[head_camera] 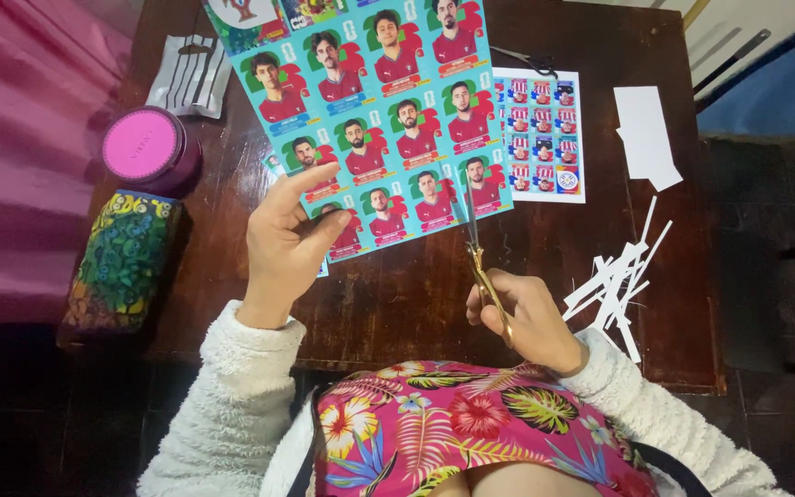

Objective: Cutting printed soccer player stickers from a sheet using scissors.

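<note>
My left hand (285, 241) holds the lower left edge of a large turquoise sheet (388, 101) printed with rows of portrait stickers in red shirts, lifted above a dark wooden table (397, 304). My right hand (531, 317) grips a pair of gold-handled scissors (478, 248). Their blades point up and meet the sheet's bottom edge near its right side.
A smaller sticker sheet (545, 138) lies flat behind the big one. A white paper piece (646, 133) and a pile of white paper strips (618, 285) sit at right. At left are a pink-lidded jar (144, 147), a colourful patterned case (121, 262) and a folded paper (190, 78).
</note>
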